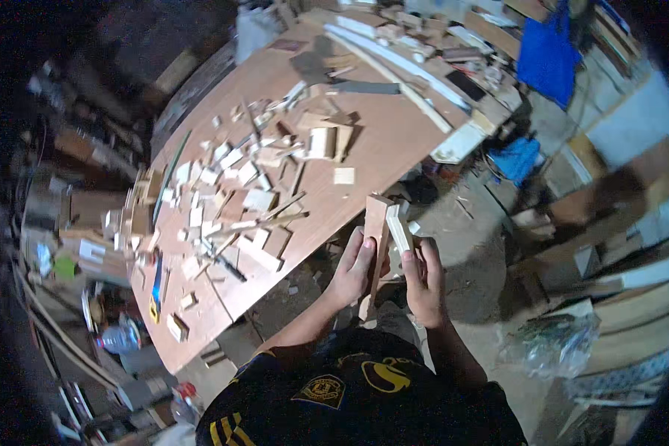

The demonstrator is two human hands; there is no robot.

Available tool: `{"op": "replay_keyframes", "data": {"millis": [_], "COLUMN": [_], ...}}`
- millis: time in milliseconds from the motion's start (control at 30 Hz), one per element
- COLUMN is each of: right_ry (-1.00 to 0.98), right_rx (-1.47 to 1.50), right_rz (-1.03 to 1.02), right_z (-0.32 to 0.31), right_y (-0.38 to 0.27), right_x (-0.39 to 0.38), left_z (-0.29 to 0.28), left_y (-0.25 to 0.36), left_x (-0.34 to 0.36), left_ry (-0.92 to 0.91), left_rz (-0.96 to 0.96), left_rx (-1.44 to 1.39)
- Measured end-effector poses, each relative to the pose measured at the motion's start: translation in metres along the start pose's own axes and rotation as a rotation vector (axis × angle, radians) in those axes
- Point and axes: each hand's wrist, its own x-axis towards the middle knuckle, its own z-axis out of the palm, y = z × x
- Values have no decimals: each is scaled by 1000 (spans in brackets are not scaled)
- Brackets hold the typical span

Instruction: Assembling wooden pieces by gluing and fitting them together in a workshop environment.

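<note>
My left hand (353, 271) grips a long, narrow pinkish-brown wooden piece (376, 220), held steeply beside the table's edge. My right hand (424, 275) is closed on a shorter pale wooden piece (398, 223) with a stepped profile, angled close along the right side of the longer one; whether the two touch is hard to tell. The plywood tabletop (275, 186) lies ahead and to my left, strewn with several small cut blocks and sticks (259, 199). A square pale block (343, 175) lies near its front edge.
A saw-like tool (157, 282) lies at the table's left. Long strips (394, 59) and offcuts fill the far end. A blue bag (544, 59), blue cloth (511, 160), leaning boards (632, 312) and clear plastic (554, 346) sit to the right over the concrete floor (476, 223).
</note>
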Motion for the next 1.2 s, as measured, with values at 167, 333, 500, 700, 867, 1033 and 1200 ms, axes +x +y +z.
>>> {"op": "replay_keyframes", "data": {"millis": [167,333,500,700,867,1033,1200], "right_ry": [-227,-365,-454,-479,-526,-655,-812], "right_rx": [-82,-175,-246,-265,-361,-321,-335], "right_rz": [-14,3,-75,-196,-497,-538,-577], "right_z": [55,113,170,226,264,288,297], "right_y": [-21,-36,-55,-70,-91,-108,-118], "right_x": [-19,-53,-106,-170,-209,-233,-240], "left_z": [-49,-100,-153,-210,-244,-267,-275], "left_y": [17,27,23,24,26,25,45], "left_x": [-54,-116,-178,-247,-300,-345,-355], "left_ry": [174,202,203,181,194,260,251], "left_rz": [179,255,330,418,520,616,811], "left_rx": [8,97,66,119,150,213,262]}}
